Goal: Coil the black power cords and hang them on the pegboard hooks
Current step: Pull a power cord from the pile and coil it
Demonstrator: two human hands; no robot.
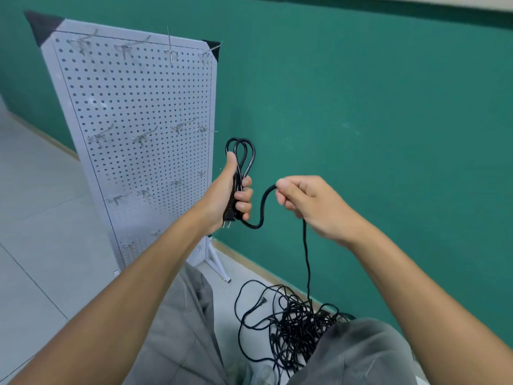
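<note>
My left hand grips a black power cord folded into a couple of loops that stick up above my fist, with the plug's prongs poking out below. My right hand pinches the same cord a short way along; the cord sags in a curve between my hands and drops down to a tangled heap of black cords on the floor. The white pegboard stands upright to the left, just behind my left hand, with several bare metal hooks in rows.
A green wall runs behind the pegboard and the cord heap. Pale floor tiles spread to the left. My grey-trousered legs fill the bottom of the view on either side of the heap. The pegboard's white foot juts out on the floor.
</note>
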